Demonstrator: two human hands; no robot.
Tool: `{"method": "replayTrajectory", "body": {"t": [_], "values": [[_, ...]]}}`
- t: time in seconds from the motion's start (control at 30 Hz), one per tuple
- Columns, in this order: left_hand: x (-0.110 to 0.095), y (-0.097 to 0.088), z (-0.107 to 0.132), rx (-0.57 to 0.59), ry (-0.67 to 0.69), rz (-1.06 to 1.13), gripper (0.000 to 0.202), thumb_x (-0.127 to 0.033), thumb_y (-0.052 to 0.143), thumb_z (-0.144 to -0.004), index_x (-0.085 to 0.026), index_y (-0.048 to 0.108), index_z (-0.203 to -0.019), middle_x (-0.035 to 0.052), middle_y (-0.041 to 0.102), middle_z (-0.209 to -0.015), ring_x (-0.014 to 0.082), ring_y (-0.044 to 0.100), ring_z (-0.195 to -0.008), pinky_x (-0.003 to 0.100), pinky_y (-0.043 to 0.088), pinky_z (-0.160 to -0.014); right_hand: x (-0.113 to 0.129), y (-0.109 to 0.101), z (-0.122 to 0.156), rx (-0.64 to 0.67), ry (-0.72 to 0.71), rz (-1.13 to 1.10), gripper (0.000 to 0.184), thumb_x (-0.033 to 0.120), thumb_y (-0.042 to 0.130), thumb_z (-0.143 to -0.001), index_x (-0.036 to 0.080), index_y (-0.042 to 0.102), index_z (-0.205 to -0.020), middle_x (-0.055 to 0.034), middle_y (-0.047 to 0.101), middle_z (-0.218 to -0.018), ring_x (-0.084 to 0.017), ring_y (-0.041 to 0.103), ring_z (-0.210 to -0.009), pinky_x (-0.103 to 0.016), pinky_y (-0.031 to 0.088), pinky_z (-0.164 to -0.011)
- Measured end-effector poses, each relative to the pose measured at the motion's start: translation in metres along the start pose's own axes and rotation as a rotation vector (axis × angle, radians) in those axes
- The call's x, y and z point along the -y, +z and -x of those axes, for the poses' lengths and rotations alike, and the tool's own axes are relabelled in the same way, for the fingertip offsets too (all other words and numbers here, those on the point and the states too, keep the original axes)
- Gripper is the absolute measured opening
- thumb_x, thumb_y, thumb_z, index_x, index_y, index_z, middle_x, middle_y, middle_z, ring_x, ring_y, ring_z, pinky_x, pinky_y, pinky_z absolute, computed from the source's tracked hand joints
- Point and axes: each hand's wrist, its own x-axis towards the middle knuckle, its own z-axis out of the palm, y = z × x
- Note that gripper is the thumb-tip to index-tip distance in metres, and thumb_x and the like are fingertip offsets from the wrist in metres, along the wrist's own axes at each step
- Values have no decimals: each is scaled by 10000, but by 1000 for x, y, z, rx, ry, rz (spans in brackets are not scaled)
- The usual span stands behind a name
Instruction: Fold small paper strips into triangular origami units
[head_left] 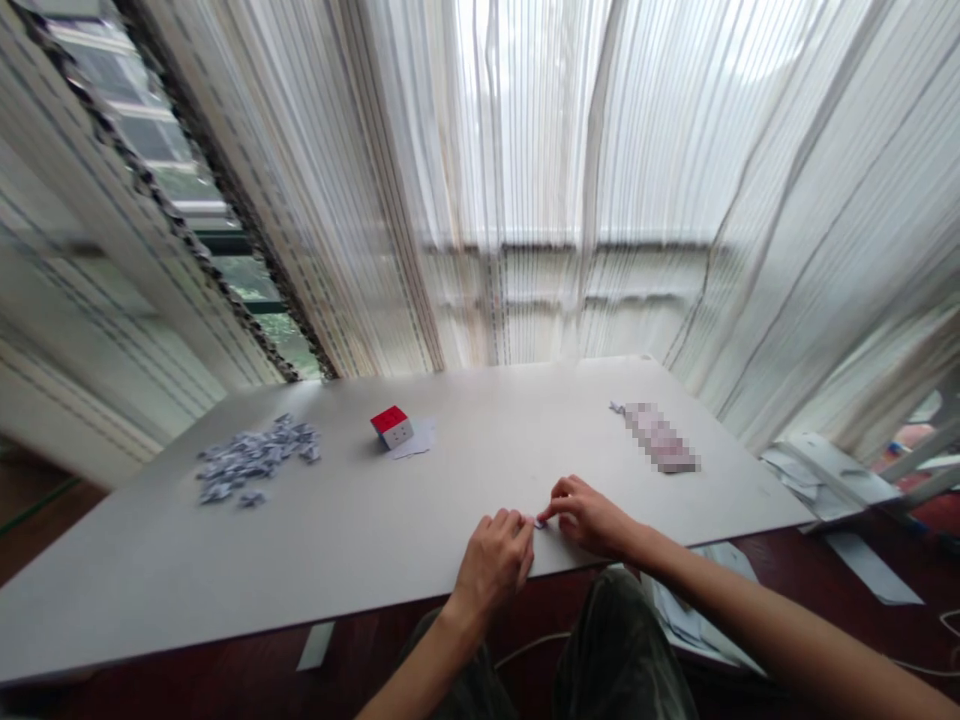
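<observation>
My left hand and my right hand meet low over the white table, close to its front edge. Between their fingertips is a small whitish piece of paper, mostly hidden by the fingers. Both hands are closed, with thumb and fingers pinched at the paper. Further left lies a loose pile of small folded paper pieces. A puzzle cube with a red top and white side stands near the middle, by flat white paper sheets.
At the table's right lies a blurred-out pinkish rectangular item, with a small folded paper scrap at its far end. Striped sheer curtains hang behind the table. Papers are stacked below its front right edge.
</observation>
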Motion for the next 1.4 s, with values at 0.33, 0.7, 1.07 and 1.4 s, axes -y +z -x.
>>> {"method": "replayTrajectory", "body": {"t": [0.33, 0.7, 1.07, 1.4], "values": [[1, -3, 0, -2, 23, 18, 244, -149, 466, -884, -201, 584, -1091, 81, 582, -971, 237, 538, -903, 373, 449, -756, 5, -7, 14, 58, -116, 149, 584, -4, 558, -745, 320, 598, -1229, -52, 588, -1050, -194, 516, -962, -323, 447, -866], [5, 2, 5, -77, -42, 167, 258, -188, 462, -915, -237, 596, -1129, 64, 597, -1073, 209, 559, -937, 351, 455, -807, 9, 2, 22, 37, -33, 155, 546, 26, 574, -793, 336, 584, -1242, -60, 587, -1147, -209, 514, -1043, -360, 416, -898], [12, 5, -9, -96, -78, 212, 204, -314, 501, -925, -229, 684, -956, 50, 648, -959, 180, 617, -834, 331, 435, -773, 20, 17, 26, -139, 46, 31, 244, 146, 552, -886, 237, 677, -1074, -83, 630, -1068, -211, 531, -1024, -373, 451, -915], [22, -2, -22, -57, 82, 262, 200, -207, 524, -907, -259, 697, -994, 18, 721, -1011, 178, 640, -901, 320, 435, -800, -3, 23, 10, -178, 38, -44, 163, 163, 630, -824, 206, 698, -966, -60, 652, -927, -184, 599, -902, -311, 494, -832]]}}
